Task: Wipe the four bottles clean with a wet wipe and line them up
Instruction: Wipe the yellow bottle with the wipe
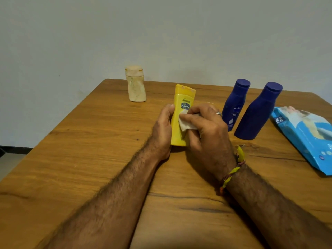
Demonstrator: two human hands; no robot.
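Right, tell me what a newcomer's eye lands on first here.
First, the yellow bottle at the centre of the wooden table, steadied by the left hand while the right hand presses a white wipe against it. Next, the two dark blue bottles to its right, beside the blue wipes pack.

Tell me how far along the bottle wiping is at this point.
In hand: the left hand steadies the yellow bottle upright while the right hand rubs a wipe on its front. Done: nothing shows whether the two blue bottles or the cream bottle were wiped. Left: lining up; the cream bottle stands far off.
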